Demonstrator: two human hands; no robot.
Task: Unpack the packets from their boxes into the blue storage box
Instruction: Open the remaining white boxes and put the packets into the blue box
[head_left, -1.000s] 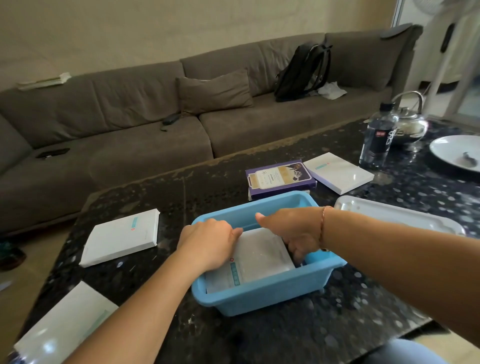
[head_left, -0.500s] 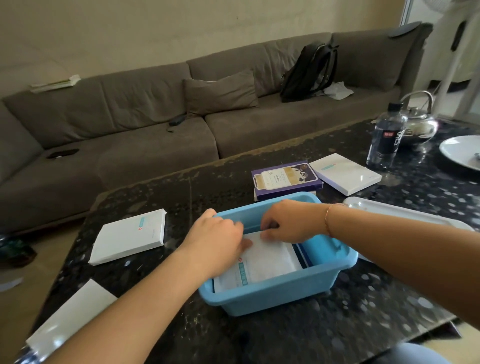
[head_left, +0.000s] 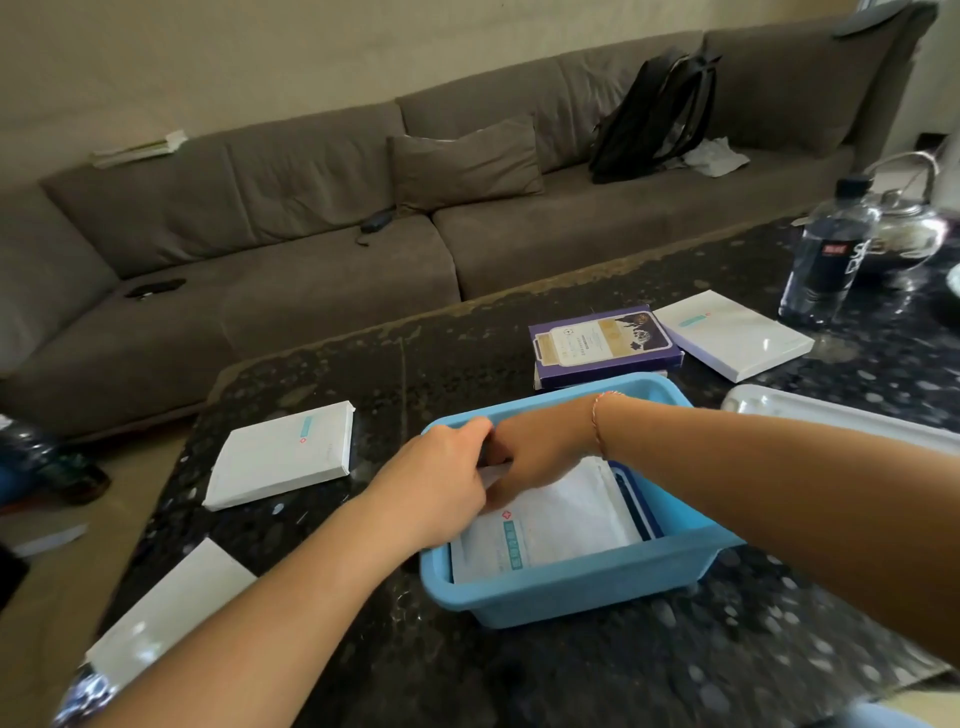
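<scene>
The blue storage box (head_left: 571, 592) sits at the table's middle. It holds a stack of white packets (head_left: 566, 519) with teal print. My left hand (head_left: 436, 483) reaches over the box's left end with its fingers curled on the raised edge of the top packet. My right hand (head_left: 540, 447), with a thin bracelet at the wrist, is inside the box at its far left. It meets the left hand and its fingers curl onto the same edge. The fingertips of both hands are hidden.
White boxes lie at the left (head_left: 283, 454), near left (head_left: 166, 613) and far right (head_left: 732, 332). A purple box (head_left: 602, 343) sits just behind the blue box. A clear lid (head_left: 831, 415), a water bottle (head_left: 826, 254) and a kettle (head_left: 909, 228) stand on the right. A sofa is behind the table.
My right hand has moved from the box's right end across to its far left, meeting the left hand. The left hand stays at the left end, and a packet edge is now raised between them.
</scene>
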